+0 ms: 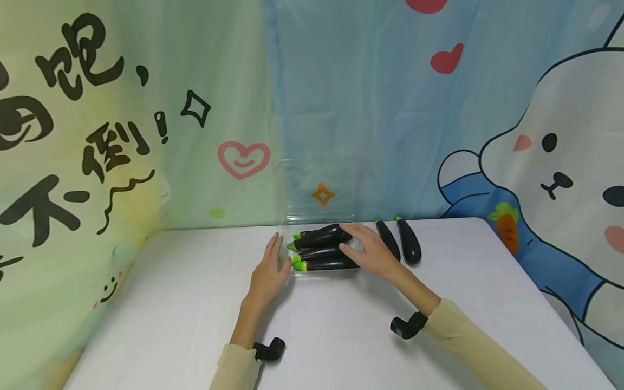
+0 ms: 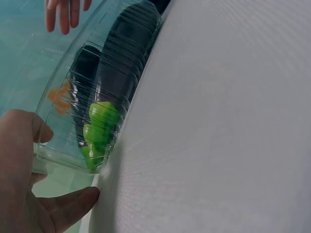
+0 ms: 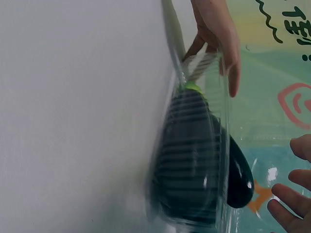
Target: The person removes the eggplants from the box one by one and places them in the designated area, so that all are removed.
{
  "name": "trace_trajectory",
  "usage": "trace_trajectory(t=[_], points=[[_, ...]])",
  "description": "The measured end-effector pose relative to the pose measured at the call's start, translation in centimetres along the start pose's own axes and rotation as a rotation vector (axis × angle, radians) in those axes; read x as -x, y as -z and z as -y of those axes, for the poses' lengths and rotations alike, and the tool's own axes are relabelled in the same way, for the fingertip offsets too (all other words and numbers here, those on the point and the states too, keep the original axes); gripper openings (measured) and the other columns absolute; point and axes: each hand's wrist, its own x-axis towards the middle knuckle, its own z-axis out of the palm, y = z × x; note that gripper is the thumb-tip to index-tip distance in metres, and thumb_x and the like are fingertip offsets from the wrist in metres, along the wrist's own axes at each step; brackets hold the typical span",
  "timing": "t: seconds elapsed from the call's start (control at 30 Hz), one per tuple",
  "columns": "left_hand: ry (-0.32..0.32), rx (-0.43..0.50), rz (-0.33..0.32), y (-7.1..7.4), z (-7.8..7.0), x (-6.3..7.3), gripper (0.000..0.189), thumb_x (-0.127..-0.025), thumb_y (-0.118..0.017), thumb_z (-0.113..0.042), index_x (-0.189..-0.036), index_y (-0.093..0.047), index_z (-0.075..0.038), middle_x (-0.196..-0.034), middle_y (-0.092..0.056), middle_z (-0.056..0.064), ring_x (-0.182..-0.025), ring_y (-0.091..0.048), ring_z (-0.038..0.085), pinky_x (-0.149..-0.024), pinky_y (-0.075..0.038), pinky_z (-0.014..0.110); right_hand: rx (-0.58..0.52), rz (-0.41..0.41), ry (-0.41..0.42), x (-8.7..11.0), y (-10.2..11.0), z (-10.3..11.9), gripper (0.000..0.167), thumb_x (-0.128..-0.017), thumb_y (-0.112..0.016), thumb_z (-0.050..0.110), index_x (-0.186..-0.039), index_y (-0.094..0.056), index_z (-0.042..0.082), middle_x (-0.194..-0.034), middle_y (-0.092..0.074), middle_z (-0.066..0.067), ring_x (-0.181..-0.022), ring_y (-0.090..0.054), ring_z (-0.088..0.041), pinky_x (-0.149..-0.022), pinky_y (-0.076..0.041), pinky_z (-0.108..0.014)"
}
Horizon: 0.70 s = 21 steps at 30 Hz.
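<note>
A clear plastic box (image 1: 324, 274) on the table holds several dark eggplants (image 1: 319, 253) with bright green stem ends pointing left. Its transparent lid (image 1: 341, 187) stands raised at the back. My left hand (image 1: 269, 276) rests against the box's left end, fingers extended along it and thumb at the near corner. Over the right end of the eggplants hovers my right hand (image 1: 371, 250); in the right wrist view its fingers (image 3: 286, 199) are spread apart, holding nothing. Ribbed walls partly blur the eggplants (image 2: 124, 53) in the left wrist view.
Two more eggplants, one partly behind my right hand (image 1: 387, 238) and one farther right (image 1: 409, 242), lie on the white table (image 1: 195, 303). A printed cloth backdrop (image 1: 209, 65) hangs behind the table's far edge.
</note>
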Motion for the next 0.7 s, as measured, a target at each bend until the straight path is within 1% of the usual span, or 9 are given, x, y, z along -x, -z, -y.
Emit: trace_trajectory(t=[0.1,0.33,0.47,0.7], points=[[-0.003,-0.003,-0.002,0.0,0.0,-0.2,0.061,-0.096,-0.045,-0.032,-0.152,-0.031,-0.014,-0.161,-0.026,-0.001,-0.112,-0.064,0.034,-0.078,-0.054,0.050,0.008,0.028,0.026,-0.2,-0.3,0.3,0.054,-0.095,-0.061,0.027,-0.143,-0.048,0.007,-0.142,-0.051,-0.018,-0.132,-0.045,-0.039,-0.104,-0.038,-0.060],[0.000,-0.016,-0.001,0.0,0.0,-0.3,0.061,-0.096,-0.045,-0.032,-0.152,-0.031,-0.014,-0.161,-0.026,-0.001,-0.114,-0.063,0.033,-0.081,-0.053,0.051,0.048,0.109,0.078,-0.9,-0.9,1.5,0.051,-0.095,-0.060,0.029,-0.141,-0.050,0.009,-0.143,-0.051,-0.016,-0.134,-0.044,-0.038,-0.107,-0.035,-0.061],[-0.003,-0.004,-0.004,-0.1,0.0,-0.2,0.061,-0.096,-0.045,-0.031,-0.152,-0.032,-0.012,-0.161,-0.026,0.000,-0.115,-0.063,0.034,-0.082,-0.053,0.052,0.082,0.126,0.111,-1.4,-1.4,1.8,0.050,-0.095,-0.060,0.029,-0.140,-0.052,0.010,-0.141,-0.054,-0.014,-0.132,-0.047,-0.036,-0.106,-0.038,-0.058],[0.007,-0.006,0.003,-0.1,-0.1,-0.1,0.061,-0.096,-0.046,-0.031,-0.152,-0.032,-0.012,-0.161,-0.026,0.000,-0.119,-0.060,0.034,-0.085,-0.053,0.053,0.133,0.147,0.150,-2.1,-2.1,2.0,0.049,-0.094,-0.061,0.030,-0.138,-0.054,0.010,-0.137,-0.057,-0.012,-0.125,-0.051,-0.031,-0.102,-0.042,-0.054]])
